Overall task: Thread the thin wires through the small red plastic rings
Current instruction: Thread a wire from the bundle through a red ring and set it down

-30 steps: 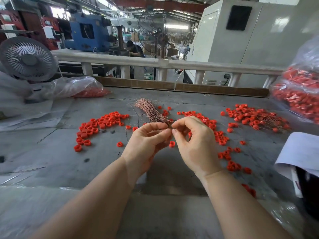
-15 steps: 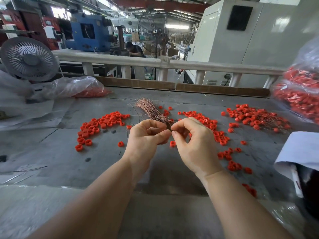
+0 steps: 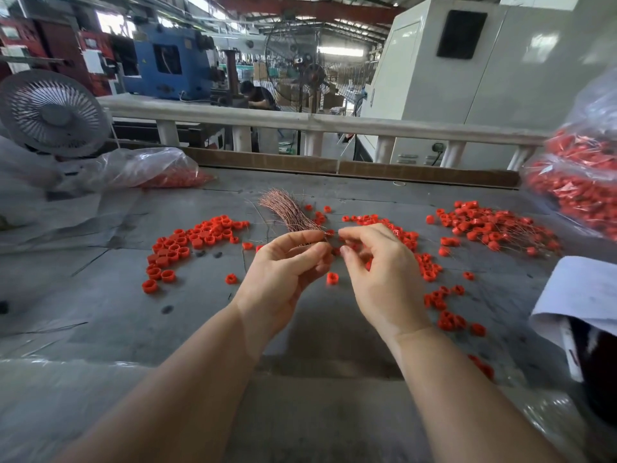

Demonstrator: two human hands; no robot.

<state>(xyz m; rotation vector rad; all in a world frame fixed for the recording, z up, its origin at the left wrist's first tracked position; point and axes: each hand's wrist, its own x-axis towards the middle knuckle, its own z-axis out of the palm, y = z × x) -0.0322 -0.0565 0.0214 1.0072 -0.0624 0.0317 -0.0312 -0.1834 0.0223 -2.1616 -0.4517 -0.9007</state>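
On the far left of the grey worktop (image 3: 100,312), a small white fan (image 3: 53,111) stands behind a crinkled clear bag (image 3: 147,167) of red pieces. Next comes a loose arc of red rings (image 3: 187,242), short glossy plastic collars with open centres, lying flat on the dull, scuffed surface.

At the middle, my left hand (image 3: 280,275) grips the bundle of wires (image 3: 287,212), hair-thin coppery strands that fan out stiffly away from me. Its fingers are curled round the bundle's near end. Compared with a second ago, my right hand (image 3: 377,275) has drawn slightly apart from the left, and its thumb and forefinger now pinch something tiny at the strand tips; I think it is one wire being teased free, though it is too fine to be sure. I judge this as singling out a strand, with the threading itself yet to come. One stray ring (image 3: 332,278) lies just below the gap between my hands.

Further right sits a heap of rings with wires already through them (image 3: 494,225), whiskery and tangled, then a bulging bag (image 3: 581,182) of the same.
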